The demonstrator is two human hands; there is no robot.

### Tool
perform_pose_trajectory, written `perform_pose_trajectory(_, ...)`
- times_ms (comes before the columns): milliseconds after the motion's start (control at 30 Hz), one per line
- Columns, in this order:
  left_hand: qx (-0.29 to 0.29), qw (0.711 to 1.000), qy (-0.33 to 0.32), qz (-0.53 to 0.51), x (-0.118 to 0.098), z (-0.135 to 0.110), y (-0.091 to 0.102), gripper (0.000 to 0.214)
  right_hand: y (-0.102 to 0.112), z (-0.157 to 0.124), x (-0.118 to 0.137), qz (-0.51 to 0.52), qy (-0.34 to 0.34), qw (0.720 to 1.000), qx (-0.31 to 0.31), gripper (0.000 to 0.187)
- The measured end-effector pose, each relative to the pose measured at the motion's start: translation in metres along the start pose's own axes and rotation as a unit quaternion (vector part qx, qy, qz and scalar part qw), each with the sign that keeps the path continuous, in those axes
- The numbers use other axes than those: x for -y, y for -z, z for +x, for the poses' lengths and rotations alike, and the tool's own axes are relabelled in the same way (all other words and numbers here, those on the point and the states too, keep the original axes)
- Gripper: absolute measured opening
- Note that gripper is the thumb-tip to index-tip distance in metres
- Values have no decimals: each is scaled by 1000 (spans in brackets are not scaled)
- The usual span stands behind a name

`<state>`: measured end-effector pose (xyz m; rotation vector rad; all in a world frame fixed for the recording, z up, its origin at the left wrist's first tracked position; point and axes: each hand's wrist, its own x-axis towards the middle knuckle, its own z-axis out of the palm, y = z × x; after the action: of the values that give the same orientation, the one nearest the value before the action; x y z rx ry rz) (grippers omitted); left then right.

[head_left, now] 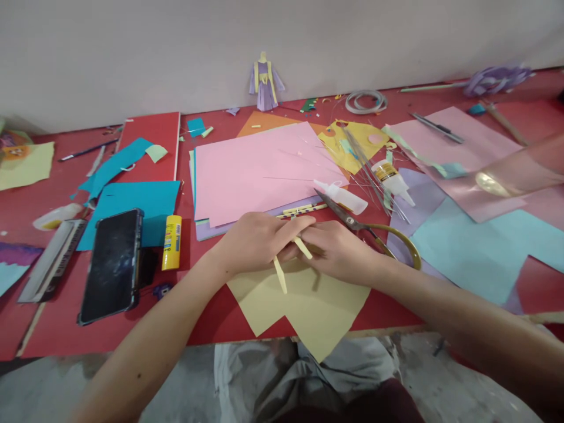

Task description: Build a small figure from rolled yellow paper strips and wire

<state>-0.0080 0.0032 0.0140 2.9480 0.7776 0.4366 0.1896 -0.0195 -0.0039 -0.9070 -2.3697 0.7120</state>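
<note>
My left hand [258, 242] and my right hand [341, 249] meet in the middle of the picture, fingers bent and pressed together. Narrow pale yellow paper strips [280, 275] stick out between them, two ends pointing down toward me. The fingertips partly hide how each strip is gripped. Beneath the hands lies a pale yellow sheet of paper [319, 329], overhanging the table's near edge. Just beyond the fingers are thin spotted yellow strips [302, 210]. Scissors [352, 222] with yellowish handles lie right by my right hand, blades pointing away to the left.
A pink paper stack [259, 170] lies ahead, with a white glue bottle [346, 197] at its corner. To the left are a yellow glue stick [172, 242] and a phone [112, 264]. A paper doll [265, 85] leans on the wall. Blue paper [471, 247] lies right.
</note>
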Motion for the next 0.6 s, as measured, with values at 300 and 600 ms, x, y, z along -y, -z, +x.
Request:
perform_pose_trajectory(300,8,1000,-8,5,0,-1,-1,35,0,-1,1,8,-3,1000,18,17)
perform_pose_trajectory(600,-1,1000,-13,9,0,-1,-1,32,0,0,1,2,-3,1000,14,17)
